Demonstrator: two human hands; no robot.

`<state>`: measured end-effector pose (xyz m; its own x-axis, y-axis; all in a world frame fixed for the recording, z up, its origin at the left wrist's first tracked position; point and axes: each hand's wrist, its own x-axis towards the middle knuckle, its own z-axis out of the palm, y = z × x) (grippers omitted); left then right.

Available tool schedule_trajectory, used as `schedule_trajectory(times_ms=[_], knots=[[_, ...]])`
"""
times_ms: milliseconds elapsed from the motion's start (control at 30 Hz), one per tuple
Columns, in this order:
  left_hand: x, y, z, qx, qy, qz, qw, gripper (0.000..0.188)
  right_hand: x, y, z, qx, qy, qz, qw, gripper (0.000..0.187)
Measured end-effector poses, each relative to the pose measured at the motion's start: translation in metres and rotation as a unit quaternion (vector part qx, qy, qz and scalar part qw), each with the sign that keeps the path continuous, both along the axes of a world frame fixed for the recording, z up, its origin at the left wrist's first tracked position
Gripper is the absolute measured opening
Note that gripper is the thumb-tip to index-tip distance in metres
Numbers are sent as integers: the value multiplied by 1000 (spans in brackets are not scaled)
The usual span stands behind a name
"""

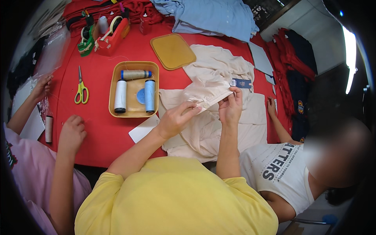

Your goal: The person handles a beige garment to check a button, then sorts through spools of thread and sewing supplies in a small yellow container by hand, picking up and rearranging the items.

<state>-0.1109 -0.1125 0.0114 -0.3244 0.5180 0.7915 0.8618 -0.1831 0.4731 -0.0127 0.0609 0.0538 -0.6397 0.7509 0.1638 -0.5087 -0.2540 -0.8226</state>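
Note:
A cream garment (219,64) lies spread on the red-covered table before me. One buttoned edge of it, perhaps a cuff or waistband, is lifted and stretched between my hands. My left hand (176,119) pinches the near-left end of this edge, close to a small button. At the other end my right hand (230,105) grips the same edge between thumb and fingers. Just beyond the right fingertips a dark blue hang tag (241,83) with a white label rests on the cloth. The fingers partly cover the edge they hold.
Left of the garment stands a tan tray (156,90) with several thread spools. Yellow-handled scissors (81,92), a red tape dispenser (111,41) and a green one (85,43) lie farther left. Blue folded clothes (211,19) are at the back. Co-workers sit on both sides, their hands on the table.

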Motion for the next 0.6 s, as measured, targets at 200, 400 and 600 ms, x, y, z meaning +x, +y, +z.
schedule_trajectory(times_ms=[200,400,600], knots=[[-4,-4,6,21,-1,-8,1000,43,-6,-6,16,68,11,2,998,12],[-6,-9,10,13,-21,-22,999,42,-11,-15,27,85,-16,-16,996,19],[-11,-8,4,6,-12,14,1000,39,-14,-13,25,-129,-171,151,965,28]])
